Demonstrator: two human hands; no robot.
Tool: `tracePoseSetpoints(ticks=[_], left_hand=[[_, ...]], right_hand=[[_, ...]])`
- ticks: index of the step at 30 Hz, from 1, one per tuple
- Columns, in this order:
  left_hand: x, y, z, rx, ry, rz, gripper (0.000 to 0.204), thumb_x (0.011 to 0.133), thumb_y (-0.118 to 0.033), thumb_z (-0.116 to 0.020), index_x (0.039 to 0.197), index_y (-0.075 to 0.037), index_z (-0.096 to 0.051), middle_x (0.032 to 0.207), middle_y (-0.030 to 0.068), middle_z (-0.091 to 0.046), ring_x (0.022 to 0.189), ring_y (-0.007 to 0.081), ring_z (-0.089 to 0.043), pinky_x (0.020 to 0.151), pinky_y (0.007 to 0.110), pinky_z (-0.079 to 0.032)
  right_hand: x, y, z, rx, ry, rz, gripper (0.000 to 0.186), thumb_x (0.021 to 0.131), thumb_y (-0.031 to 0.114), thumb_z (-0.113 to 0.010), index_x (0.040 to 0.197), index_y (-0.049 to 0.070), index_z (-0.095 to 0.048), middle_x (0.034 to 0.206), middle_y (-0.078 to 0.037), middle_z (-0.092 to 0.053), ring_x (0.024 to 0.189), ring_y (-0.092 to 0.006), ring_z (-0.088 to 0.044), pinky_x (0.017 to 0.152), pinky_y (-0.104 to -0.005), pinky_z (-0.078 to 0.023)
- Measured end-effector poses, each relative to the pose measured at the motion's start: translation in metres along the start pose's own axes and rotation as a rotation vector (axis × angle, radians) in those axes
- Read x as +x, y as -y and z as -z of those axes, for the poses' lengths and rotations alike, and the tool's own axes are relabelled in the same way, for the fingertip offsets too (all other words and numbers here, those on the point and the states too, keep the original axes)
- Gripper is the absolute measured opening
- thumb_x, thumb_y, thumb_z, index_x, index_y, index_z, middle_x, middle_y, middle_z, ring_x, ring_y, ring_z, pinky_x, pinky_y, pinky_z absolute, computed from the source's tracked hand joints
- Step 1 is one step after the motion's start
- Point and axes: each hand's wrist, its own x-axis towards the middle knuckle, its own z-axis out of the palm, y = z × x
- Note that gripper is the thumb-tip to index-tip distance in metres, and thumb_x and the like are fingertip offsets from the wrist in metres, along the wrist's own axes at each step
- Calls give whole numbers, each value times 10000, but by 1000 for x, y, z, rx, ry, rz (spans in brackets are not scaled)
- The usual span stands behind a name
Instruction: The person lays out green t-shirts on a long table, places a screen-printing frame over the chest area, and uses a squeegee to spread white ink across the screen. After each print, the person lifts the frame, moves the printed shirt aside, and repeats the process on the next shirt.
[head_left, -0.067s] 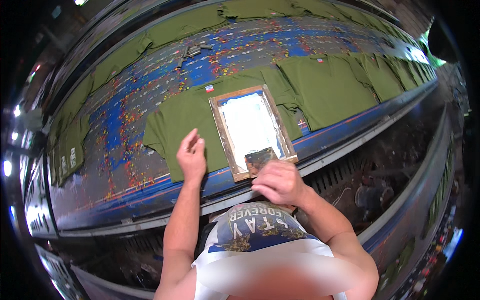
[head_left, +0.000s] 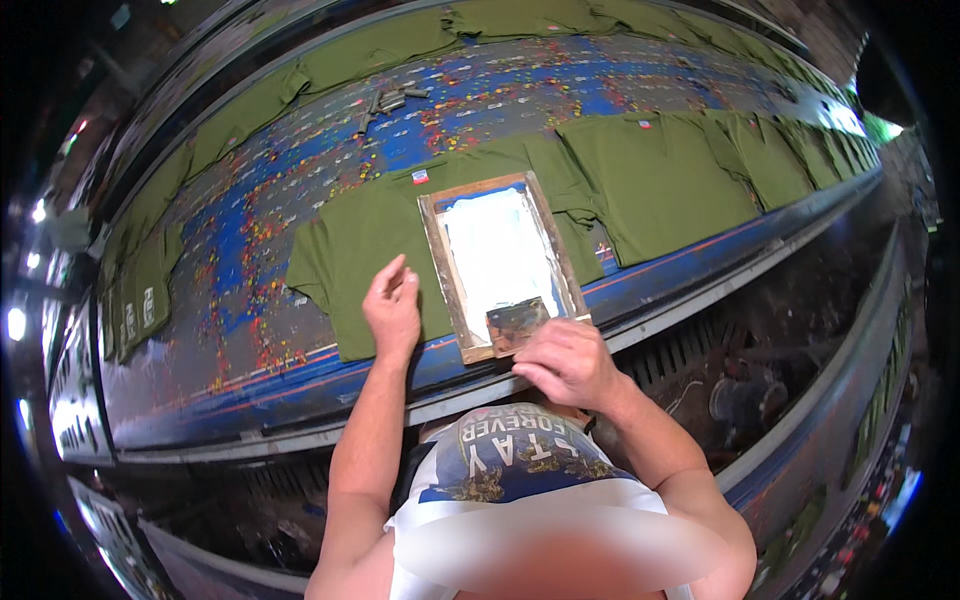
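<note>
A wooden-framed printing screen (head_left: 440,262) lies on a spread olive-green T-shirt (head_left: 352,245), and white ink (head_left: 498,240) covers most of its mesh. At the screen's near end a dark, stained squeegee (head_left: 512,326) leans inside the frame. My right hand (head_left: 575,362) is curled at the squeegee's near right corner, fingers bent together; they partly hide where hand and squeegee meet. Over the shirt, left of the frame, my left hand (head_left: 393,308) hovers with nothing in it, its fingers loosely bent and apart from the thumb.
More olive shirts (head_left: 650,190) line the long table to the right and along its far side. Printed shirts (head_left: 140,310) lie at far left. Small dark cylinders (head_left: 385,105) rest on the paint-spotted blue tabletop (head_left: 235,255). A metal edge rail (head_left: 440,408) runs before me.
My right hand has shifted slightly right against the squeegee. My left hand has moved a little to the right, nearer the frame. The screen and shirt stay put.
</note>
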Motion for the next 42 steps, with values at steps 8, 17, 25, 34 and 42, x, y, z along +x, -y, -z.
tracePoseSetpoints(ticks=[8,17,25,34,42], left_hand=[[1,26,-51,76,-76,107,404,1025,-46,-788,1402,91,-736,1290,165,-801,1081,180,-768,982,331,-620],[20,16,-46,-49,-17,247,535,941,25,-831,1446,121,-684,1259,173,-807,1046,182,-788,949,324,-630],[26,-7,-39,21,127,368,617,935,14,-822,1516,104,-633,760,-18,-616,566,86,-584,439,280,-485],[29,-5,-41,-83,199,348,767,925,70,-763,1654,70,-523,704,-71,-497,551,46,-510,443,252,-508],[32,-15,-41,-49,198,378,720,915,70,-738,1616,42,-578,707,-62,-525,558,51,-530,448,276,-500]], right_hand=[[-31,-42,37,-42,202,-60,285,824,60,-912,1086,34,-802,1108,-126,-749,1079,-347,-727,949,-471,-590],[-23,-66,2,-162,274,6,318,905,48,-693,1215,17,-756,1161,-124,-716,1140,-369,-680,996,-480,-548],[23,-87,5,-112,452,-173,383,838,-83,-695,1206,2,-761,1154,-186,-761,1134,-407,-710,1026,-512,-585],[-16,-54,8,-187,428,-228,507,811,-128,-683,1302,-25,-752,1240,-207,-747,1202,-417,-707,1077,-510,-584],[-25,-61,-14,-267,292,-156,509,796,-101,-698,1297,-26,-751,1256,-193,-738,1209,-405,-719,1061,-515,-586]])
